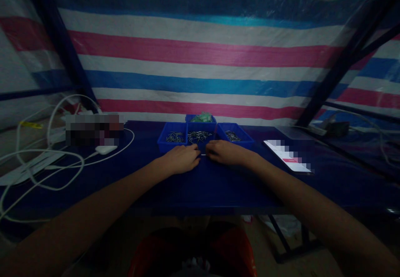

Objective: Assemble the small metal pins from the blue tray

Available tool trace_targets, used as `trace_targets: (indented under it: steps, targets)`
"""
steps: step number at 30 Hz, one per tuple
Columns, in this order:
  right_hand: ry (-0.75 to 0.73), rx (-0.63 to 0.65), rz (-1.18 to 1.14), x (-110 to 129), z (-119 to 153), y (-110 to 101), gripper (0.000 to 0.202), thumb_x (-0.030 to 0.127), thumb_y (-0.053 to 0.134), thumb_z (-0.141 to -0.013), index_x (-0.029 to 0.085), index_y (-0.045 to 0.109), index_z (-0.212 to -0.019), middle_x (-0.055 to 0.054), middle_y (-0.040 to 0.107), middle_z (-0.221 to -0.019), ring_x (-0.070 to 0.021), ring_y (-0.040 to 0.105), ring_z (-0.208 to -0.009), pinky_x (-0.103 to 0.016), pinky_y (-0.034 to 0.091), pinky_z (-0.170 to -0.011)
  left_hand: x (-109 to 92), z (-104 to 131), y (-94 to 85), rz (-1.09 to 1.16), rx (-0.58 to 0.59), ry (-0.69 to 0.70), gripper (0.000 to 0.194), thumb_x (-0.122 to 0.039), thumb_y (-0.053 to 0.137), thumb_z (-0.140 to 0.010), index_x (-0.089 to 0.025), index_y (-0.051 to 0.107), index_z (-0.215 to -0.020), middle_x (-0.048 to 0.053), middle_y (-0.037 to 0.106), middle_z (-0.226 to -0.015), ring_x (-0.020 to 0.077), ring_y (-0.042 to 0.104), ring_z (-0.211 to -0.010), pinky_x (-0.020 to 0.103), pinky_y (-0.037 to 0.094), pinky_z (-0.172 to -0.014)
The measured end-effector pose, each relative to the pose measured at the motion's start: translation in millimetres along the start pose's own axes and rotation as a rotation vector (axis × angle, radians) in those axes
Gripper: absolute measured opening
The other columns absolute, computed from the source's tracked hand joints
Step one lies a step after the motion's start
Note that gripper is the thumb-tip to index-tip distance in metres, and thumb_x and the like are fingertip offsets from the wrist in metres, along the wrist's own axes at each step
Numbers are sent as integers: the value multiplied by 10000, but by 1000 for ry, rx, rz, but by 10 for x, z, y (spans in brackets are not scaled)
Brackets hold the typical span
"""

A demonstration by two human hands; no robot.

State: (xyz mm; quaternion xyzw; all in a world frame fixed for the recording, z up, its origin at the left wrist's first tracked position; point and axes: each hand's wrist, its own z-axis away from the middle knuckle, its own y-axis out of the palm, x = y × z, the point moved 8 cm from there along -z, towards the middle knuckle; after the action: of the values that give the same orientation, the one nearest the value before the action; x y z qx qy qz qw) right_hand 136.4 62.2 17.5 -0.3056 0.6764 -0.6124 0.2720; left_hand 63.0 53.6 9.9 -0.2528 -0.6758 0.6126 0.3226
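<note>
My left hand (pixel 183 159) and my right hand (pixel 227 152) are close together at the middle of the blue table, just in front of the blue bins. Their fingers are curled in. Between the fingertips a short, thin, shiny metal pin (pixel 203 155) spans the small gap, pinched at each end as far as I can see. Behind the hands, the left bin (pixel 161 141), the middle bin (pixel 215 135) and the right bin (pixel 246 140) hold many small metal pieces, too dim to identify exactly. The fingertips themselves are partly hidden.
A back bin (pixel 187 118) holds crumpled green plastic (pixel 203 118). White cables (pixel 75 168) loop over the table's left side. A lit phone or tablet (pixel 289 156) lies at right. Blue metal posts (pixel 325 85) frame a striped sheet (pixel 200 52) behind the table (pixel 200 189).
</note>
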Motion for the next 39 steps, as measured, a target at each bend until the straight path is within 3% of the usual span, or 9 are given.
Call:
trace_targets:
  steps: [5,12,30,39]
  targets:
    - [-16,3,3,-3,-3,10,109,185,429,-802,146,526,-833,-59,543,-799,-141,510,-716,-263,383,-684,-18,-2,-8,2,-20,27,311,-313,300,-877,-174,513,-1057,74,507,-1121,192,569,-844,305,440,-700]
    - [41,-12,28,-17,-6,0,145,190,386,-836,140,521,-856,-72,563,-808,-142,519,-706,-259,369,-665,-12,3,12,-3,-2,9,325,-323,292,-875,-162,525,-1035,83,520,-1028,170,570,-741,292,437,-643]
    - [133,-61,40,-148,-34,66,162,208,386,-856,144,530,-894,-75,588,-852,-151,546,-745,-256,370,-667,-15,-19,25,30,-12,29,302,-314,322,-868,-153,526,-1021,84,564,-1048,196,573,-858,310,445,-713]
    - [55,-62,0,-109,-37,72,217,153,360,-862,152,540,-984,-72,564,-903,-143,536,-787,-255,373,-688,-43,-4,-13,31,-12,43,303,-298,322,-865,-175,517,-1062,68,572,-1039,201,574,-861,316,452,-703]
